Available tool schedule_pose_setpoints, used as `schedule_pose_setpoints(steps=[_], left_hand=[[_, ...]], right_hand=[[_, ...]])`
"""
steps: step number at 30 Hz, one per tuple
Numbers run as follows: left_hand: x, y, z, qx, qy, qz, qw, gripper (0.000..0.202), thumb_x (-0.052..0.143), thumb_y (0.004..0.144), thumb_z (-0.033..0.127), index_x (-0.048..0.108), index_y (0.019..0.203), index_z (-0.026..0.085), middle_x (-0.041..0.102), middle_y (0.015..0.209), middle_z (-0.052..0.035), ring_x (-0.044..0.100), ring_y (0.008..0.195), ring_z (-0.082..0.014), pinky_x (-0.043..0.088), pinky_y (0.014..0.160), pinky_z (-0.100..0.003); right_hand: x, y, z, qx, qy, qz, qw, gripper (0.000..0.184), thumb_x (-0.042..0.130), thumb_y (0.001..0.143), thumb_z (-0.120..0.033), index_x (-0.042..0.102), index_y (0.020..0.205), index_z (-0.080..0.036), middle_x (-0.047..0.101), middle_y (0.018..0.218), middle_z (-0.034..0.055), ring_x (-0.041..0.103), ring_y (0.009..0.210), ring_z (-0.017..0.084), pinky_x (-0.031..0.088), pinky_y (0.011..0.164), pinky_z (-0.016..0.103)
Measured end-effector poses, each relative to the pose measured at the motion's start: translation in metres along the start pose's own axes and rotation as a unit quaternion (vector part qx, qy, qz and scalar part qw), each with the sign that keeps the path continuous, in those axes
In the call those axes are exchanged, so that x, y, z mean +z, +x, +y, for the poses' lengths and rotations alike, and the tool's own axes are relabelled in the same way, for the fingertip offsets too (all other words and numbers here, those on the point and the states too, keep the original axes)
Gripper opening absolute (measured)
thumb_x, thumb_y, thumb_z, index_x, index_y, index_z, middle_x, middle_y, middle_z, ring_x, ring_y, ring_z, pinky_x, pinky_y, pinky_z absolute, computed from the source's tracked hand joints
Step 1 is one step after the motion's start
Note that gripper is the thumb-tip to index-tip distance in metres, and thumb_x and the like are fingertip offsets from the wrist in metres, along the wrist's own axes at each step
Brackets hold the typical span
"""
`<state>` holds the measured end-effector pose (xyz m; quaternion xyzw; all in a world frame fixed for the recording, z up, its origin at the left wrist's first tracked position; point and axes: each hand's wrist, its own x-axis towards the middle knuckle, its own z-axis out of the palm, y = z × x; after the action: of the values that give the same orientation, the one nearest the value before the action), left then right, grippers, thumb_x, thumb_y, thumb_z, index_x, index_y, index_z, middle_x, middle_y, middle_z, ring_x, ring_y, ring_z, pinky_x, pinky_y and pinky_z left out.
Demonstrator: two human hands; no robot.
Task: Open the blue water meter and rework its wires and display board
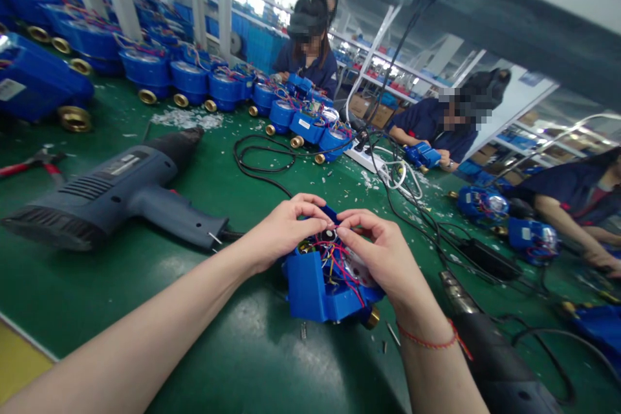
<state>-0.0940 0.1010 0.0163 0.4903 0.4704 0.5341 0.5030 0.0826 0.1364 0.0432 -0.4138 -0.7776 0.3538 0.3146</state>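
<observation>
In front of me on the green table sits a blue water meter [306,288] with its top uncovered and red, yellow and black wires [334,255] showing inside. My left hand [286,229] reaches over its far left side, thumb and fingers pinched near a small black round part [329,234]. From the right my right hand [378,249] closes thumb and forefinger on the thin red wires, close to the left fingertips. Exactly which strand each hand pinches is too small to make out. A brass fitting [372,317] sticks out at the meter's lower right.
A heat gun [111,184] lies to the left, another heat gun [490,343] at the right. Red-handled pliers [36,163] rest far left. Rows of blue meters [191,81], a power strip [366,158] and loose cables stretch behind. Several co-workers [310,45] sit across the table.
</observation>
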Motion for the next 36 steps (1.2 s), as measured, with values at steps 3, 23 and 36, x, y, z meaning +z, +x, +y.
schedule_pose_setpoints(steps=[3, 23, 36], left_hand=[[-0.003, 0.004, -0.002, -0.003, 0.004, -0.016, 1.0, 0.01, 0.07, 0.07, 0.028, 0.077, 0.069, 0.02, 0.058, 0.129, -0.011, 0.051, 0.128, -0.0318, 0.037, 0.108, -0.046], [-0.022, 0.005, -0.01, 0.033, -0.009, -0.082, 0.996, 0.008, 0.07, 0.072, 0.027, 0.071, 0.064, 0.025, 0.072, 0.113, -0.0083, 0.036, 0.142, -0.0313, 0.027, 0.113, -0.048], [-0.018, 0.005, -0.013, 0.044, -0.002, -0.085, 0.995, 0.014, 0.065, 0.079, 0.026, 0.067, 0.066, 0.024, 0.074, 0.104, -0.0061, 0.043, 0.138, -0.0281, 0.028, 0.113, -0.044]], right_hand=[[0.001, -0.001, 0.0, 0.003, -0.016, 0.004, 1.0, 0.015, 0.065, 0.077, -0.033, 0.069, 0.071, -0.02, 0.069, 0.099, 0.0066, 0.062, 0.089, 0.02, 0.044, 0.082, 0.035], [0.002, -0.007, -0.004, 0.046, -0.007, 0.035, 0.998, 0.019, 0.067, 0.075, -0.036, 0.065, 0.066, -0.02, 0.066, 0.105, 0.0074, 0.061, 0.099, 0.022, 0.042, 0.092, 0.039], [0.002, -0.008, -0.004, 0.047, -0.003, 0.04, 0.998, 0.019, 0.066, 0.074, -0.035, 0.063, 0.063, -0.02, 0.066, 0.103, 0.008, 0.06, 0.101, 0.024, 0.042, 0.094, 0.04]])
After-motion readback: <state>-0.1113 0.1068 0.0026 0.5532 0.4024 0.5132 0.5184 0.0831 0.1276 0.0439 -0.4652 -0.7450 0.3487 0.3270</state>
